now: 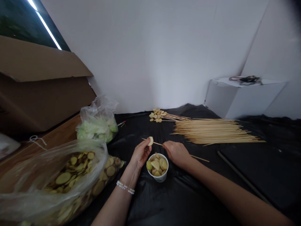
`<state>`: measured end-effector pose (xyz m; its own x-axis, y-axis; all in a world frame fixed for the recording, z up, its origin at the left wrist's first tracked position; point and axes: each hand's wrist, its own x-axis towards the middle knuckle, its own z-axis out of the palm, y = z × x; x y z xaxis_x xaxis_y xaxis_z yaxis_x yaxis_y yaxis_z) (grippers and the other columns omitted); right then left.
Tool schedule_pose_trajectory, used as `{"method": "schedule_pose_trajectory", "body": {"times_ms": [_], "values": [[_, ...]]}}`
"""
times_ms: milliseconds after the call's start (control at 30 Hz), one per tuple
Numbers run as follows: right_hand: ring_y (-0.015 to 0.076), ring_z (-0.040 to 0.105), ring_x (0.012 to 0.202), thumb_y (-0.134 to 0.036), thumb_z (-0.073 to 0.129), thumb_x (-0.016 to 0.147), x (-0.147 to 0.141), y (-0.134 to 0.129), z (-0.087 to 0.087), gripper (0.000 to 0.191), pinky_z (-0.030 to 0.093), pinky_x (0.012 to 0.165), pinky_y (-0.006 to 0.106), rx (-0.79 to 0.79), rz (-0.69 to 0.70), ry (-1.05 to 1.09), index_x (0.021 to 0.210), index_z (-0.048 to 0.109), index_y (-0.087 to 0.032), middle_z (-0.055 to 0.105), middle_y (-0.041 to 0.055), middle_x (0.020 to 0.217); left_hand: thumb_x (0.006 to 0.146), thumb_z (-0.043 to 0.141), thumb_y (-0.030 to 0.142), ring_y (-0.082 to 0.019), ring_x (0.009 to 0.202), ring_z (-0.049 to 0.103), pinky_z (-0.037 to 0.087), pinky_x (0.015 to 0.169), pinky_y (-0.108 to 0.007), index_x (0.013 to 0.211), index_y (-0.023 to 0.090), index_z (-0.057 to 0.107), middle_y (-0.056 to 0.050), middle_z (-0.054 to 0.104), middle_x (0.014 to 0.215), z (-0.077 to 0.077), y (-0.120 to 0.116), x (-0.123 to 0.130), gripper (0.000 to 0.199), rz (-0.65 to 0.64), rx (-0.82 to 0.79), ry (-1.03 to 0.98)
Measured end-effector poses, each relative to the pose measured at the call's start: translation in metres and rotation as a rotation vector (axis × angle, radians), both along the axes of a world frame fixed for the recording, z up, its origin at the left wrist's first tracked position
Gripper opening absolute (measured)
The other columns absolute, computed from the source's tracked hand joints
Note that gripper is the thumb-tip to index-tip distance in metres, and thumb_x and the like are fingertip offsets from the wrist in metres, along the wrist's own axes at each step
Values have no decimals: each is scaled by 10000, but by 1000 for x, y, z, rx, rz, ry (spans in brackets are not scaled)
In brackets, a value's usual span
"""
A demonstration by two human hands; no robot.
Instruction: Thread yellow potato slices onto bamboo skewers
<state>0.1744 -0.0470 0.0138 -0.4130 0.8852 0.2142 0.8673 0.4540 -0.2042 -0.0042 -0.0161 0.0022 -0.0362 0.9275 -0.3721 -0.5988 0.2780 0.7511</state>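
Observation:
Between the thumb and fingers of my left hand (141,152) is a pale potato slice (150,141). A thin wooden skewer (199,158) runs through the slice, its tip showing on the left side. My right hand (176,152) is wrapped round the skewer's shaft, and the rest of the stick comes out behind it to the right. Just below both hands stands a white paper cup (161,179) full of cut potato pieces (157,165). Further back lie finished skewers with slices (158,115) on their ends.
Many bare skewers (211,131) lie in a pile at right. On the left are an open plastic bag of slices (98,150), a bag of pale green leaves (97,128) and a cardboard box (42,103). A white box (242,97) stands back right on black sheeting (195,201).

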Motion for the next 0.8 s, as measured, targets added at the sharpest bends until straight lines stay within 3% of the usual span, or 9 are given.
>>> {"method": "schedule_pose_trajectory", "body": {"times_ms": [233, 433, 800], "values": [[158, 611, 821, -260, 288, 972, -2, -1, 0, 307, 372, 665, 239, 14, 5, -28, 949, 584, -181, 653, 59, 915, 698, 731, 131, -60, 473, 554, 459, 444, -139, 835, 80, 680, -36, 663, 667, -2, -7, 9, 155, -100, 15, 54], [150, 606, 852, -237, 314, 961, -3, -1, 0, 272, 386, 693, 235, -7, 34, -33, 991, 579, -180, 644, 67, 950, 626, 795, 249, -69, 393, 489, 387, 390, -166, 746, 92, 663, -6, 586, 505, -3, -11, 14, 238, -275, 53, 145], [154, 609, 838, -237, 289, 964, -2, 0, -2, 301, 392, 676, 231, 6, 14, -29, 1008, 582, -187, 645, 67, 942, 622, 790, 324, -68, 411, 483, 370, 408, -174, 741, 106, 660, 4, 572, 511, -3, -11, 16, 281, -261, 97, 167]]}}
